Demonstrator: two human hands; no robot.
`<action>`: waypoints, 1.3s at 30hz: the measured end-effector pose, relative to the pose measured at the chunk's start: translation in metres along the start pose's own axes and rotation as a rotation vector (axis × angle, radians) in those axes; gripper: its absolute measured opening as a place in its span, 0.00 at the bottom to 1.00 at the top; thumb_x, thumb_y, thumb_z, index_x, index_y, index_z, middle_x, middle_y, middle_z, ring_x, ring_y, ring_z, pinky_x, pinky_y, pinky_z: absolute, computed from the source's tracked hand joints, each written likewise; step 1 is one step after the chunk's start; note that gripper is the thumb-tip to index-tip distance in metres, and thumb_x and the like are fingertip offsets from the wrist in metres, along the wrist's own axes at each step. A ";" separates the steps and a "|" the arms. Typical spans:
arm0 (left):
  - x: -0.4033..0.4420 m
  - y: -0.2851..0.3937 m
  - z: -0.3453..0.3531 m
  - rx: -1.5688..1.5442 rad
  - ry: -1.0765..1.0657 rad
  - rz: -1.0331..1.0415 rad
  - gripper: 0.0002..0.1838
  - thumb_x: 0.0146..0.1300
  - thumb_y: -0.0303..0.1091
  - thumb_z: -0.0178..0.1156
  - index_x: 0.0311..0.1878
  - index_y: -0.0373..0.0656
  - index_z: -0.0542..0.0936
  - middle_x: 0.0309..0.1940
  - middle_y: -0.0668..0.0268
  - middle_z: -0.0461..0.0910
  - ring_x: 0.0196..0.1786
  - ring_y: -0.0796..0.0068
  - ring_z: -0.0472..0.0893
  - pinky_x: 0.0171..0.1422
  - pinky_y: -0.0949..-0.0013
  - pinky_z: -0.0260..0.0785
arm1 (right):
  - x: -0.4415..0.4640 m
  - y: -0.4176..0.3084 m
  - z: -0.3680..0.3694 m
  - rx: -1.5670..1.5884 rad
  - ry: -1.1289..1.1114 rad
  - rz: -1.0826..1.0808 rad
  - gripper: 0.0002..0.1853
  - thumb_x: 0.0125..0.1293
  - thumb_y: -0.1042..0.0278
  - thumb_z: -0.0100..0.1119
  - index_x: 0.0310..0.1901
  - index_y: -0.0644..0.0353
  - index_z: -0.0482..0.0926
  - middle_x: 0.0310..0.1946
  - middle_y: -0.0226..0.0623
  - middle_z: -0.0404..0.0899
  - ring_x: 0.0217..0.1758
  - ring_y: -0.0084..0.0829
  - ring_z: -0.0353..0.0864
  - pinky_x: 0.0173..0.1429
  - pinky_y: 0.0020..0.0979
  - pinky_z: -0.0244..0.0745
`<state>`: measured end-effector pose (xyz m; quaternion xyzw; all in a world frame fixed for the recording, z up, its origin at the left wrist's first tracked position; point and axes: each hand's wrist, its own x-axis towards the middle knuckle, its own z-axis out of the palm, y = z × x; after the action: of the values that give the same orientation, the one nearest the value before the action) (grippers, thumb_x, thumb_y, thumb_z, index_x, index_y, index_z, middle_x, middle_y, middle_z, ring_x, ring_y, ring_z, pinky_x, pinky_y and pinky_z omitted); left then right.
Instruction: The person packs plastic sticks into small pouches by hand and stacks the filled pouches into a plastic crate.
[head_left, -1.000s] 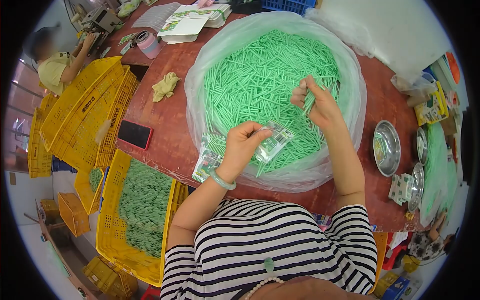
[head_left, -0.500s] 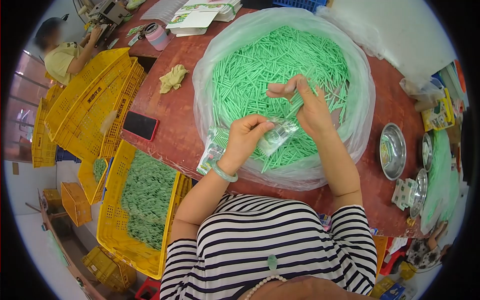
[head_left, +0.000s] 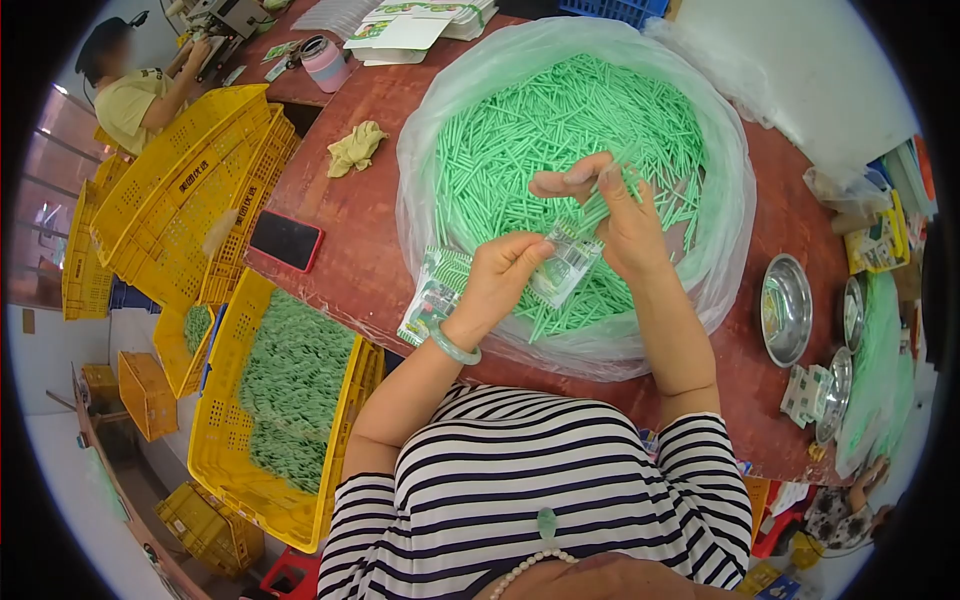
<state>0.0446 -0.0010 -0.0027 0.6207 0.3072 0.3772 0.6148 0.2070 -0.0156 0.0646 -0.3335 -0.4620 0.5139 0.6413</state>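
Note:
My left hand (head_left: pixel 503 278), with a jade-coloured bangle on its wrist, pinches the edge of a small clear printed packet (head_left: pixel 568 268). My right hand (head_left: pixel 632 228) is curled around a few thin green sticks (head_left: pixel 597 208), their lower ends close to the packet's upper edge; whether they enter it I cannot tell. Both hands are above a large clear plastic bag (head_left: pixel 737 240), spread open and filled with loose green sticks (head_left: pixel 510 165). More printed packets (head_left: pixel 436 292) lie beside my left wrist, partly hidden by it.
The bag rests on a red table (head_left: pixel 375 225). A phone (head_left: pixel 286 241), a crumpled yellow cloth (head_left: pixel 356 150) and a pink jar (head_left: pixel 325 65) are to the left, metal bowls (head_left: pixel 786 310) to the right. A yellow crate (head_left: pixel 222 430) holds green packets. Another person (head_left: pixel 135 100) sits far left.
The packet in my left hand has tilted up and come closer to the sticks in my right hand. My right hand has barely moved. The whole view has shifted slightly.

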 end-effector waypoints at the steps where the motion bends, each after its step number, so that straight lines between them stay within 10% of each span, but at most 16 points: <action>1: 0.000 0.000 0.001 -0.001 0.002 0.001 0.09 0.64 0.32 0.59 0.38 0.34 0.81 0.26 0.69 0.77 0.30 0.83 0.71 0.34 0.77 0.64 | 0.000 0.001 -0.001 -0.001 -0.002 0.001 0.21 0.71 0.49 0.45 0.39 0.62 0.74 0.41 0.50 0.81 0.49 0.39 0.80 0.60 0.41 0.68; 16: 0.011 0.001 0.013 -0.103 0.124 0.095 0.09 0.65 0.32 0.58 0.41 0.34 0.81 0.29 0.68 0.78 0.32 0.82 0.72 0.36 0.76 0.65 | -0.007 0.011 -0.015 -0.076 -0.189 0.039 0.22 0.72 0.52 0.45 0.49 0.66 0.76 0.55 0.46 0.75 0.64 0.36 0.68 0.69 0.38 0.56; 27: 0.049 0.004 0.019 -0.125 0.101 0.207 0.11 0.66 0.32 0.57 0.44 0.35 0.81 0.33 0.68 0.81 0.34 0.83 0.73 0.38 0.77 0.66 | 0.003 -0.015 -0.044 -0.395 -0.025 0.122 0.40 0.57 0.66 0.54 0.72 0.53 0.50 0.66 0.45 0.62 0.71 0.38 0.58 0.70 0.37 0.53; 31: 0.058 0.012 0.017 -0.203 0.089 0.102 0.12 0.66 0.33 0.57 0.42 0.33 0.82 0.29 0.74 0.79 0.33 0.89 0.71 0.37 0.80 0.64 | 0.009 -0.022 -0.050 -0.384 0.351 -0.020 0.31 0.63 0.62 0.52 0.67 0.59 0.58 0.61 0.43 0.66 0.63 0.33 0.64 0.63 0.33 0.61; 36: 0.066 0.013 0.016 -0.342 0.014 -0.033 0.16 0.64 0.33 0.59 0.52 0.33 0.77 0.36 0.72 0.79 0.35 0.87 0.73 0.38 0.81 0.65 | 0.000 -0.011 -0.047 -0.524 0.134 0.086 0.13 0.61 0.80 0.56 0.49 0.63 0.77 0.32 0.26 0.75 0.37 0.17 0.74 0.45 0.21 0.69; 39: 0.062 0.019 0.012 -0.491 -0.086 -0.103 0.23 0.60 0.28 0.62 0.58 0.33 0.73 0.40 0.71 0.79 0.37 0.85 0.74 0.40 0.80 0.66 | 0.002 -0.021 -0.041 -0.438 0.138 0.092 0.17 0.61 0.81 0.55 0.52 0.62 0.75 0.35 0.27 0.74 0.39 0.17 0.73 0.45 0.22 0.69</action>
<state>0.0857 0.0439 0.0225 0.4519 0.2111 0.3818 0.7781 0.2522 -0.0170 0.0694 -0.5197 -0.5017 0.4063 0.5596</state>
